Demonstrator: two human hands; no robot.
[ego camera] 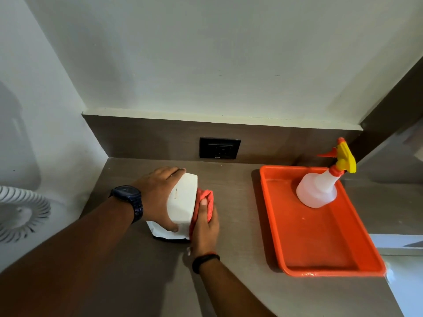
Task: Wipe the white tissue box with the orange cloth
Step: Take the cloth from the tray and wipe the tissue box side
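Note:
The white tissue box [183,200] stands tilted on the brown counter, left of centre. My left hand [158,197], with a dark watch on the wrist, grips the box from its left side, fingers over the far end and thumb on the near end. My right hand [204,227] presses the bunched orange cloth [207,197] against the box's right side. A white flap with a dark edge [164,233] sticks out on the counter under the box.
An orange tray [320,248] lies on the counter to the right, holding a white spray bottle [317,191] with a yellow and orange trigger. A black wall socket [219,148] sits in the back panel. A white fan [20,213] is at the left.

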